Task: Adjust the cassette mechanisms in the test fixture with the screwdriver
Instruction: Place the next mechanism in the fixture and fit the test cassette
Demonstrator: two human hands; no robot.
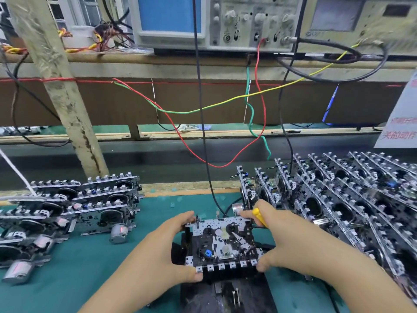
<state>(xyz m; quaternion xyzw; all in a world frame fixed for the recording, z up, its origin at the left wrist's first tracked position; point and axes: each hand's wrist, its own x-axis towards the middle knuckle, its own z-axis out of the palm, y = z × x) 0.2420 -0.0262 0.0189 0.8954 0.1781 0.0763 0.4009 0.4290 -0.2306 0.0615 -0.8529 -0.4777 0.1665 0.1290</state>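
Shiny metal cassette mechanism (222,242), glossy yellow plastic screwdriver (259,216), matt green bench mat (90,263), rough wooden post (56,86).

Bright, even light; perhaps blurred edges

the cassette mechanism (222,242) sits on the test fixture (228,292) at front centre, between the left hand (167,247) and right hand (284,240), with stacked mechanisms (74,206) to the left, racked mechanisms (338,199) to the right, and the oscilloscope (214,21) on the shelf (158,62) behind.

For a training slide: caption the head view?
Both hands grip a cassette mechanism on the fixture, yellow screwdriver in right.
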